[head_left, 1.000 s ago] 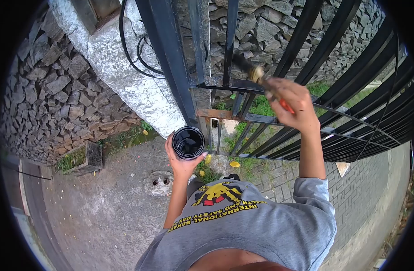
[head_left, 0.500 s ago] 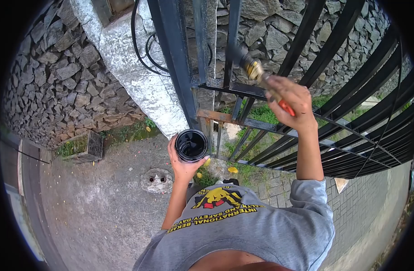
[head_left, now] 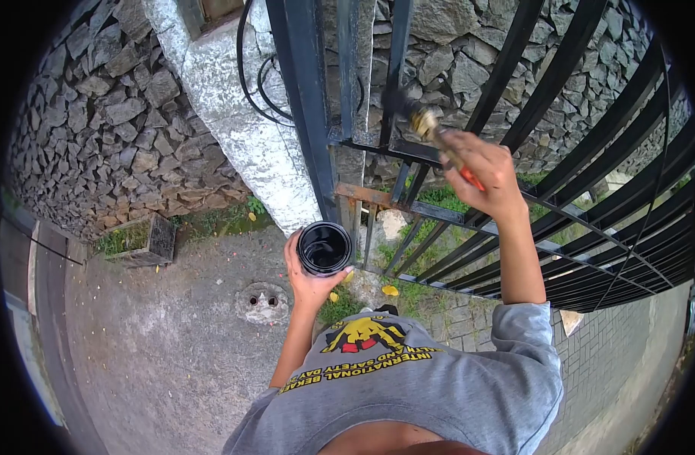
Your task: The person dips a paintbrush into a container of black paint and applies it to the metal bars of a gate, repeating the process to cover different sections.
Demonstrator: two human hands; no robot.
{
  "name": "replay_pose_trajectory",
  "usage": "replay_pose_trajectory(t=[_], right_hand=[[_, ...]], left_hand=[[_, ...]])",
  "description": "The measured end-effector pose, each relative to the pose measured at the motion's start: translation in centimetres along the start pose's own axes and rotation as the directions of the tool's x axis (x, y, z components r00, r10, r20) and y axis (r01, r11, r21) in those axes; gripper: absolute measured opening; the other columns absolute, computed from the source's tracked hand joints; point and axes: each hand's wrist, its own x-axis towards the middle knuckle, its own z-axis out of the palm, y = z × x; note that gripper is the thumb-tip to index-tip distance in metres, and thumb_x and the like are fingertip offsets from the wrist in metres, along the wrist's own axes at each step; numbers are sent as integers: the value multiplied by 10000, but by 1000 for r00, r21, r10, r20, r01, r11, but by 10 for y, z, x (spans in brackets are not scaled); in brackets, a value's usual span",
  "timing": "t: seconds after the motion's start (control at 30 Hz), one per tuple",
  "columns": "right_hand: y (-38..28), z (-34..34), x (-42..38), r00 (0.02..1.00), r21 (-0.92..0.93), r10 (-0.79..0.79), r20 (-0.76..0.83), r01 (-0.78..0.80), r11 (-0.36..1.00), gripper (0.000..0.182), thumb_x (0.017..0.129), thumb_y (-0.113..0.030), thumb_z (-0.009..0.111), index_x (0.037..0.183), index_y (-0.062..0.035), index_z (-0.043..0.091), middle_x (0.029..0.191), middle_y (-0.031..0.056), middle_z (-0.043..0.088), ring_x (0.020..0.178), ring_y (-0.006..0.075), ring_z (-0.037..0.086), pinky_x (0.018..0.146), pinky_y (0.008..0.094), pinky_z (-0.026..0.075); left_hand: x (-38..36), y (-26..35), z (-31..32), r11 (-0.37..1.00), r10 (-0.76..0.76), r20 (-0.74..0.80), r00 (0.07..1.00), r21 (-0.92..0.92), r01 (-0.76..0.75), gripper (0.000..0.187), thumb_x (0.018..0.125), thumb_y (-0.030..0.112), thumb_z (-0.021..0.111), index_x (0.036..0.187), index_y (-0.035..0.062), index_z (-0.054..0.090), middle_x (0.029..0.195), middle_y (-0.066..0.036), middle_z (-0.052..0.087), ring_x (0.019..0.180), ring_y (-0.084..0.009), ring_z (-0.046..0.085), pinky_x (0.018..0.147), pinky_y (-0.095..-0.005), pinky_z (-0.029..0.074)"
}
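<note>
My left hand [head_left: 309,282] is wrapped round a round can of black paint [head_left: 324,249], held below the corner of a metal gate. My right hand [head_left: 484,171] grips a paintbrush [head_left: 427,125] with an orange-tipped handle. Its dark bristles are at a vertical bar [head_left: 398,72] of the gate; blur hides whether they touch. The gate's bars are mostly black, while a short stretch of the lower rail [head_left: 362,193] near the post looks rusty brown.
A thick dark post [head_left: 298,98] stands beside a whitish concrete pillar [head_left: 245,144] with a looped black cable. Stone walls [head_left: 112,114] rise behind. A planter box [head_left: 154,241] sits at left, and a concrete block with two holes [head_left: 261,301] lies on the ground.
The view has shifted slightly. My right hand and the brush have moved a little left and stay at the same bar. Both hands keep their hold.
</note>
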Motion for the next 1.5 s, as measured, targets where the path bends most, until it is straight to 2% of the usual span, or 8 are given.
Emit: replay_pose_trajectory(t=[0.07,0.2,0.33,0.5,0.63,0.77,1.37,1.5], right_hand=[[-5,4,0,982,-29,38,-186,-44,999,382,766,-80,774,1147,-54,755,1098,99,762,926,300,750,719,393,601],[-16,-7,4,906,-98,171,386,-144,985,421,768,-56,765,1188,-54,736,1124,137,752,888,309,749,711,400,603],[-15,9,4,971,-96,3,-240,-27,995,390,789,-120,755,1175,-65,752,999,103,737,814,304,715,687,409,582],[-31,-3,4,917,-131,224,330,-190,973,355,758,-57,769,1110,-12,756,1102,143,758,885,320,750,705,378,610],[-20,12,2,955,-71,36,-294,-60,996,316,801,-90,749,1115,-60,771,1034,108,758,806,304,735,680,392,604],[-26,-3,-4,978,-115,59,198,-36,993,335,789,-96,756,1122,-70,770,1077,123,756,801,321,727,680,389,598],[-20,-3,2,988,-172,-76,-133,52,984,402,760,-101,770,1156,-39,735,1036,142,739,787,336,713,650,402,577],[-30,-35,30,972,-84,66,226,-48,995,302,762,-59,750,1061,-16,748,996,192,734,836,344,731,687,387,592]], left_hand=[[1,0,-2,1000,-4,3,1000,-14,4,1155,529,374,1012,1474,56,429,1427,-214,472,1345,-410,481,1143,-523,421],[-7,4,-15,1000,-10,9,1000,-20,10,1152,528,370,1009,1472,54,429,1422,-214,476,1351,-410,473,1147,-529,412],[-20,5,-23,999,-25,-3,1000,-28,25,1157,513,383,1024,1442,-18,464,1411,-220,502,1329,-399,504,1130,-511,418],[-34,5,-28,999,-37,-6,999,8,37,1151,516,387,1024,1436,-25,467,1402,-221,509,1317,-398,513,1122,-498,426],[-40,3,-30,999,-45,6,999,-30,45,1152,522,388,1016,1454,20,448,1413,-222,499,1342,-410,487,1139,-524,409],[-43,4,-35,994,-75,-4,997,-76,75,1151,524,391,1012,1460,41,441,1421,-224,495,1351,-418,479,1147,-537,403],[-42,-4,-38,999,-34,-36,999,-32,33,1114,520,368,1015,1418,-14,479,1386,-209,518,1294,-387,518,1119,-491,422],[-39,-1,-38,999,-26,-24,999,-45,25,1114,520,379,1012,1417,-12,480,1392,-206,518,1305,-390,510,1120,-493,420]])
